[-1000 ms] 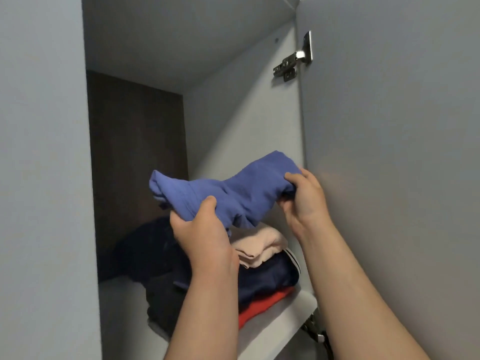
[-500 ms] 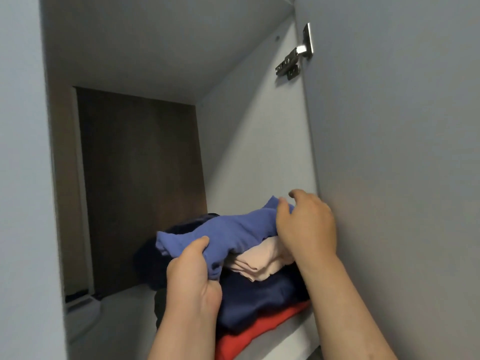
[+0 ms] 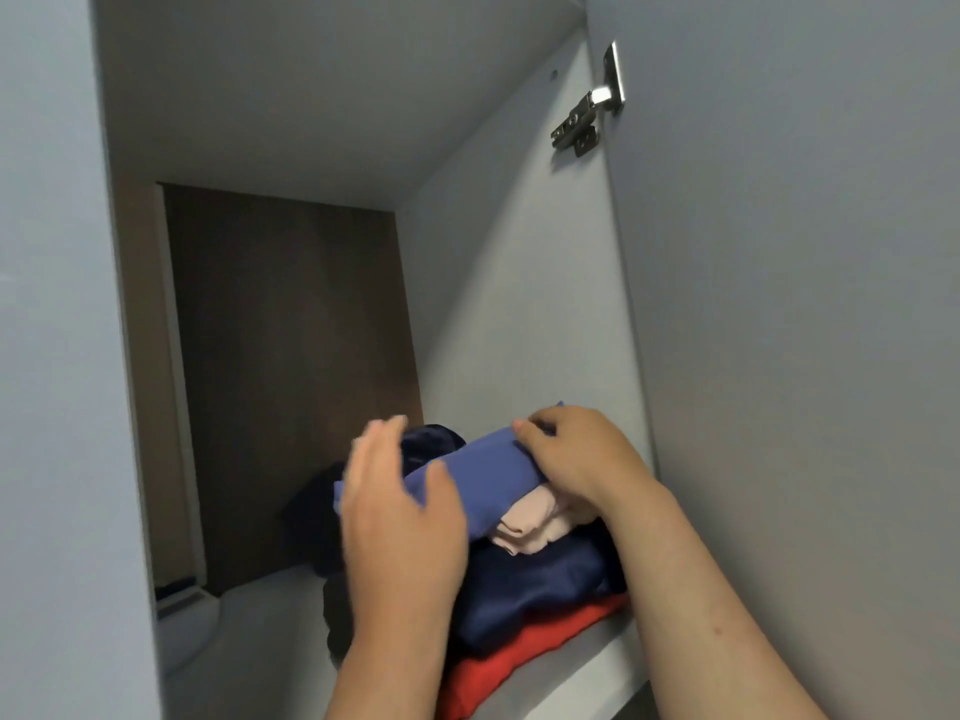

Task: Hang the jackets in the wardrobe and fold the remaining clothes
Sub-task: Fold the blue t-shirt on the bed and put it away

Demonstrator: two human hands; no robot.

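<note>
Folded blue garment [image 3: 483,472] lies on top of a clothes stack on the wardrobe shelf [image 3: 582,667], above a pink piece [image 3: 530,522], a navy piece [image 3: 530,589] and a red piece [image 3: 519,662]. Left hand [image 3: 400,522] is spread, fingers straight though blurred, in front of the garment's left end. Right hand [image 3: 582,454] rests on its right end with fingers curled; whether they pinch the cloth I cannot tell. A metal hinge [image 3: 587,111] sits on the door above.

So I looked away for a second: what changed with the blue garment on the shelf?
The folded blue garment came down from mid-air onto the pile. The left hand let go and opened; the right hand rests on its end. The beige, navy and red clothes beneath stayed put.
</note>
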